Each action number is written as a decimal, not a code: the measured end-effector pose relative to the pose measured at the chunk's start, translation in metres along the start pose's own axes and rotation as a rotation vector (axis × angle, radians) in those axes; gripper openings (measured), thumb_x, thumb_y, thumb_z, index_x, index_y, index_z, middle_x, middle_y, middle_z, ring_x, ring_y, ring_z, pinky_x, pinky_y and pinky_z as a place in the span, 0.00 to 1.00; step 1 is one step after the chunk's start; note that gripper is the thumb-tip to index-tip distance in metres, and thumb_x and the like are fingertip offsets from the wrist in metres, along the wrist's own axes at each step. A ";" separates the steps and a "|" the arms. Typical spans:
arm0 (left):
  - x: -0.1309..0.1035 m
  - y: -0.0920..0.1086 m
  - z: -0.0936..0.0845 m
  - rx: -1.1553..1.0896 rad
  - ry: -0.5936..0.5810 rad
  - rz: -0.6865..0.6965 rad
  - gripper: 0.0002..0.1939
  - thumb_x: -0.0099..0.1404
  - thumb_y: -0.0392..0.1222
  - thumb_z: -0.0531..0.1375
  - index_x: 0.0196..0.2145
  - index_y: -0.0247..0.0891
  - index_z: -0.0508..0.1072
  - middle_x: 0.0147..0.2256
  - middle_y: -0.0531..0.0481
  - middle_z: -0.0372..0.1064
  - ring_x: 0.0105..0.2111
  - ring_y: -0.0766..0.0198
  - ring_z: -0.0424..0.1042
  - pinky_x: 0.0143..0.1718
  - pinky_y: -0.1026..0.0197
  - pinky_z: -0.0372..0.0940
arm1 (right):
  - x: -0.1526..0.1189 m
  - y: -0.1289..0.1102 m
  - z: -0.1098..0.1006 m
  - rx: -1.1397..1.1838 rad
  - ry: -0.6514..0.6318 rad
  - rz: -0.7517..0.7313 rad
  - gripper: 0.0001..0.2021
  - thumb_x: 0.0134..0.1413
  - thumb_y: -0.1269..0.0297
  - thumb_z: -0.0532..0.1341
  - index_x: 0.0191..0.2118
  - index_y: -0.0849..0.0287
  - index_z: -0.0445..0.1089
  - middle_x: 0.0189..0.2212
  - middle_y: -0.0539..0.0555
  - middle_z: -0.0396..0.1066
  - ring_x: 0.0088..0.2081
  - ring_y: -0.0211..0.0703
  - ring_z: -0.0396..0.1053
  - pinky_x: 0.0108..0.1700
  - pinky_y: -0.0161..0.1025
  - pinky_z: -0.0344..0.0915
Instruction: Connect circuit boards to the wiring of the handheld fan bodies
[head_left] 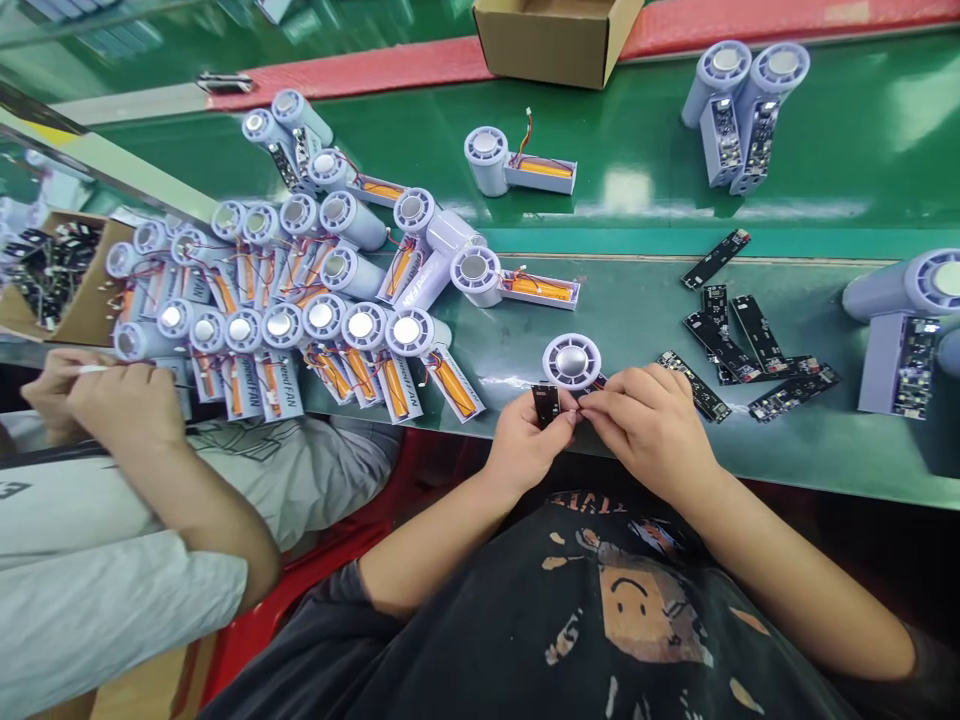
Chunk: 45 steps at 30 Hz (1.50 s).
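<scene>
Fingertips meet at the edge of a green bench [517,345], where a lavender handheld fan [572,361] sits just beyond a worker's hands, apparently set close so that its wires reach the board. Loose circuit boards [720,345] lie to the right, seemingly for easy picking; open-handled fans [411,332] crowd the left. The left hand [529,440], fingers curled closed, grips a black circuit board [547,403] upright, likely to steady it. The right hand [649,425] arches in, thumb and forefinger pinched together; what lies between them cannot be made out. Both forearms angle inward.
</scene>
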<state>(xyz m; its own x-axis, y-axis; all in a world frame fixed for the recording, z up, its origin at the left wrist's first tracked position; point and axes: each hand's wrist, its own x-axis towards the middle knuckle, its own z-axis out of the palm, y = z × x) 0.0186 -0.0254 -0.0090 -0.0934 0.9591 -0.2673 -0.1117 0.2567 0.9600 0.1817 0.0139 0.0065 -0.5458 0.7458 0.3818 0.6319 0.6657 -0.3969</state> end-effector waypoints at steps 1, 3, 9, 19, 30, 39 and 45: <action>0.000 0.002 -0.002 0.106 0.012 0.078 0.03 0.56 0.38 0.63 0.29 0.37 0.71 0.23 0.56 0.67 0.22 0.69 0.66 0.28 0.64 0.64 | 0.000 0.000 0.001 -0.001 -0.011 0.012 0.09 0.65 0.63 0.58 0.37 0.54 0.76 0.32 0.52 0.73 0.35 0.44 0.61 0.40 0.42 0.52; 0.002 0.004 -0.007 0.315 0.020 0.274 0.02 0.56 0.33 0.61 0.29 0.37 0.73 0.27 0.52 0.72 0.28 0.66 0.70 0.34 0.62 0.65 | 0.001 0.000 0.002 0.020 -0.032 0.033 0.09 0.64 0.63 0.58 0.36 0.54 0.76 0.32 0.52 0.72 0.35 0.44 0.61 0.40 0.42 0.52; 0.003 0.003 -0.012 0.481 -0.010 0.466 0.05 0.60 0.32 0.60 0.32 0.38 0.74 0.33 0.50 0.76 0.35 0.63 0.73 0.42 0.59 0.68 | 0.004 0.000 0.003 0.157 -0.051 0.095 0.07 0.63 0.64 0.60 0.35 0.54 0.74 0.32 0.51 0.71 0.35 0.43 0.63 0.39 0.42 0.52; -0.009 0.023 -0.027 -0.412 0.096 0.105 0.09 0.63 0.48 0.63 0.36 0.41 0.77 0.42 0.49 0.73 0.41 0.61 0.73 0.43 0.58 0.72 | 0.002 0.001 0.001 0.105 -0.016 0.100 0.06 0.63 0.66 0.59 0.37 0.54 0.74 0.33 0.51 0.69 0.35 0.44 0.62 0.40 0.43 0.52; -0.022 0.000 -0.047 -0.181 0.210 0.175 0.14 0.52 0.40 0.73 0.31 0.36 0.71 0.33 0.54 0.75 0.30 0.62 0.80 0.32 0.63 0.76 | 0.004 0.004 0.000 -0.034 0.078 -0.101 0.03 0.60 0.68 0.63 0.35 0.53 0.74 0.34 0.49 0.75 0.38 0.43 0.63 0.44 0.43 0.52; -0.026 0.012 -0.044 -0.558 0.127 -0.138 0.20 0.47 0.42 0.75 0.29 0.40 0.66 0.34 0.58 0.76 0.36 0.63 0.81 0.37 0.65 0.76 | 0.009 0.003 0.003 -0.107 0.064 -0.144 0.05 0.62 0.69 0.61 0.35 0.53 0.73 0.33 0.49 0.75 0.36 0.43 0.62 0.42 0.42 0.51; -0.021 0.007 -0.024 -0.563 0.185 -0.070 0.18 0.52 0.46 0.73 0.31 0.42 0.67 0.32 0.59 0.77 0.33 0.64 0.81 0.36 0.65 0.76 | 0.009 -0.003 0.004 -0.047 0.043 -0.016 0.07 0.64 0.67 0.58 0.36 0.55 0.72 0.35 0.50 0.76 0.36 0.44 0.63 0.42 0.42 0.51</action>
<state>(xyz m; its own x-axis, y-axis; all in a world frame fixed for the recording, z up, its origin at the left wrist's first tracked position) -0.0044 -0.0466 0.0017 -0.2324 0.8924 -0.3867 -0.6261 0.1670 0.7617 0.1726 0.0189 0.0079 -0.5325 0.7329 0.4234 0.6490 0.6746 -0.3517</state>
